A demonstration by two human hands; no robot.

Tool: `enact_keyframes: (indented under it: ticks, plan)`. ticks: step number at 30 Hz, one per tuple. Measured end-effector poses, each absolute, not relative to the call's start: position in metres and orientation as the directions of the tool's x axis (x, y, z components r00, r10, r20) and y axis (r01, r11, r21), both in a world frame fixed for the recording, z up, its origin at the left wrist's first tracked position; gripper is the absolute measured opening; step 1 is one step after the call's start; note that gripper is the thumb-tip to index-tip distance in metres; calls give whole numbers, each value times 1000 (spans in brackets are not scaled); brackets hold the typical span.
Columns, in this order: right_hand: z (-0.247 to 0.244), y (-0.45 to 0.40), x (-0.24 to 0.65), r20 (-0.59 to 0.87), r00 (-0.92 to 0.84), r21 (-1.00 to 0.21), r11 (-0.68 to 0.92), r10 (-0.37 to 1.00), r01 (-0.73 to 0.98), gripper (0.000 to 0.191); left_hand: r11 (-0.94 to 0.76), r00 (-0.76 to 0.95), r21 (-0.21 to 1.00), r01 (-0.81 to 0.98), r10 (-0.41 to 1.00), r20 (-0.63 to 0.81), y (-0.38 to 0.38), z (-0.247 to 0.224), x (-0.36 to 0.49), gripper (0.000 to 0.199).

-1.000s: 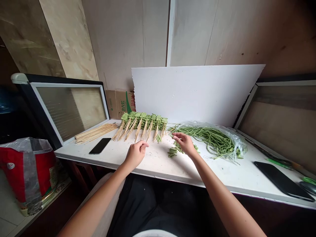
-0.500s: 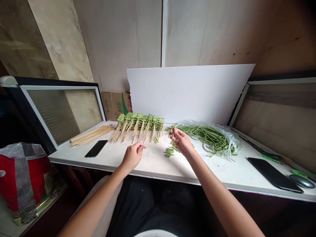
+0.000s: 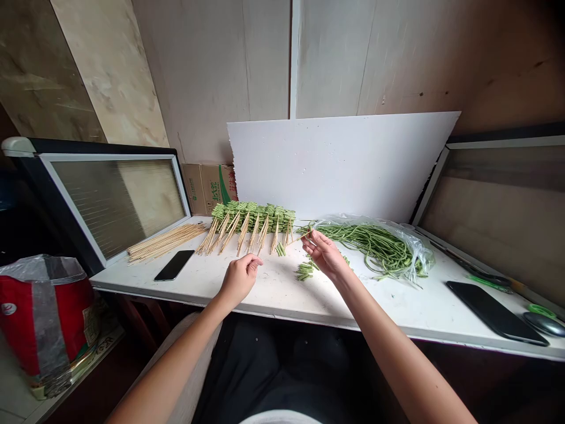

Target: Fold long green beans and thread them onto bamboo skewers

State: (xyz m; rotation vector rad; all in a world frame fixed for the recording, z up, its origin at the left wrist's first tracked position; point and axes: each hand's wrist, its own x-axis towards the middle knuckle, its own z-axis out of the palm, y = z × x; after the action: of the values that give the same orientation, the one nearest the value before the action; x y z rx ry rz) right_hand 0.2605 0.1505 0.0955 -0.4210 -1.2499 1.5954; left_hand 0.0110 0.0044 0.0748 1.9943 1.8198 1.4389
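My right hand (image 3: 324, 253) is raised over the middle of the white table, thumb and fingers pinched on a thin bamboo skewer (image 3: 299, 238) that points left. Below that hand lie cut green bean pieces (image 3: 304, 271), partly covered by it. My left hand (image 3: 241, 277) hovers near the table's front, fingers curled in; what they hold, if anything, is hidden. Behind it, skewered green beans (image 3: 251, 215) are stacked in a row with their stick ends (image 3: 242, 234) toward me. A few short bean pieces (image 3: 281, 250) lie at the row's right end.
Long whole beans (image 3: 379, 244) spill from a clear plastic bag (image 3: 421, 256) on the right. Bare skewers (image 3: 163, 241) and a phone (image 3: 174, 265) lie left. Another phone (image 3: 494, 312) and a mouse (image 3: 545, 323) are at the right edge. A white foam board (image 3: 344, 165) stands behind.
The view has shifted slightly. My right hand has turned a little, and the skewer in it shows more clearly, angled down to the left. My left hand stays almost where it was.
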Motion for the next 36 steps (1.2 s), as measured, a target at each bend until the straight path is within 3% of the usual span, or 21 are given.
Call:
enact_keyframes:
  ticks: [23,36]
  plan:
    - [100,146,261,273,-418,-887,58,867,-458,35,-277,-150,599,751,812,564,4,75,12,23]
    - [102,144,259,284,-317,-894,131,905,-428,33,-233,-160,547,804,801,577,1,76,12,20]
